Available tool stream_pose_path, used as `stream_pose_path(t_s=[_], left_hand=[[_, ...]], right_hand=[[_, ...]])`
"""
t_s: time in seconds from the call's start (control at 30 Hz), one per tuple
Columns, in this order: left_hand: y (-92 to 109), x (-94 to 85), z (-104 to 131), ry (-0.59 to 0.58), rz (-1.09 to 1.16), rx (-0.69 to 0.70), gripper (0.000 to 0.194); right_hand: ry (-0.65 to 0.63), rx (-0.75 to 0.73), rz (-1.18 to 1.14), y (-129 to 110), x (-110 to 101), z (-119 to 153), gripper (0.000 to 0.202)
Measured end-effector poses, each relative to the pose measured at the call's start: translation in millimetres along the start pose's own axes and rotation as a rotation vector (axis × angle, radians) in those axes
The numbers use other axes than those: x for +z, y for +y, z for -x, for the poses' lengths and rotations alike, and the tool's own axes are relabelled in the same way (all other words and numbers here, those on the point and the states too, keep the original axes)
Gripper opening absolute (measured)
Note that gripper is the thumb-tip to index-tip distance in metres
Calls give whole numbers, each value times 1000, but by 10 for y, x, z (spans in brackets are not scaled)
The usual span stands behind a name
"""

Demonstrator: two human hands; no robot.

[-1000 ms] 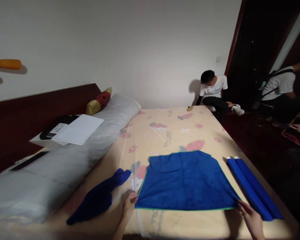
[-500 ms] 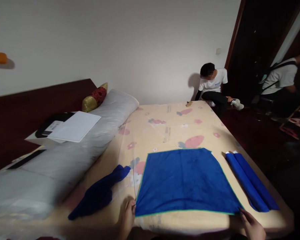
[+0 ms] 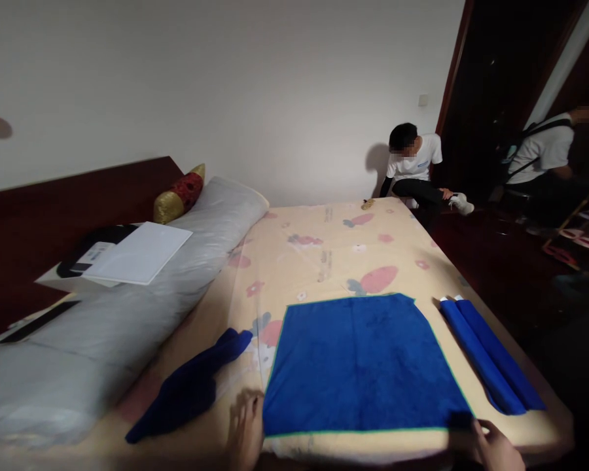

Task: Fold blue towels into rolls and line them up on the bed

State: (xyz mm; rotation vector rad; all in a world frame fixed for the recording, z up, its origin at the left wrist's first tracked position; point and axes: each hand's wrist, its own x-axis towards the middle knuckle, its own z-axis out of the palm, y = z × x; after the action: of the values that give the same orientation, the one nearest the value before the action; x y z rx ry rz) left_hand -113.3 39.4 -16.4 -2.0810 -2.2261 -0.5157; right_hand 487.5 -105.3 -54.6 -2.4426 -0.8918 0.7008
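one blue cloth lies spread between one crumpled cloth and two blue rolls on a bed with unreadable lettering, left hand and right hand at the spread cloth's near corners, grip impossible to tell.

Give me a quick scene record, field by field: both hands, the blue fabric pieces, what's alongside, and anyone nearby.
Left hand: at the near left corner of the spread cloth; grip unclear
Right hand: at its near right corner; grip unclear
Spread cloth: blue, green edging, nearly flat on the bed
Crumpled cloth: dark blue, bunched, left of the spread cloth
Blue rolls: two, side by side, right of the spread cloth
Grey bundle: at the bed's left, white panel on top
People: one seated person beyond the bed, another person far right
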Motion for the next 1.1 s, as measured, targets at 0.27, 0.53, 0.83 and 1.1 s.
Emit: stream_pose_path(t_s=[0.27,0.53,0.83,1.1], left_hand=[[1958,354,-51,-108,86,456,59],[1591,758,215,-104,57,467,55],[159,513,66,4,-73,99,53],[2149,794,-129,-93,69,528,58]], right_hand=[[50,-966,137,-1675,1081,347,52],[67,-1000,292,-1239,1246,32,55],[273,-754,328,-291,587,-409,68],[-58,-1138,261,-2056,1529,166,56]])
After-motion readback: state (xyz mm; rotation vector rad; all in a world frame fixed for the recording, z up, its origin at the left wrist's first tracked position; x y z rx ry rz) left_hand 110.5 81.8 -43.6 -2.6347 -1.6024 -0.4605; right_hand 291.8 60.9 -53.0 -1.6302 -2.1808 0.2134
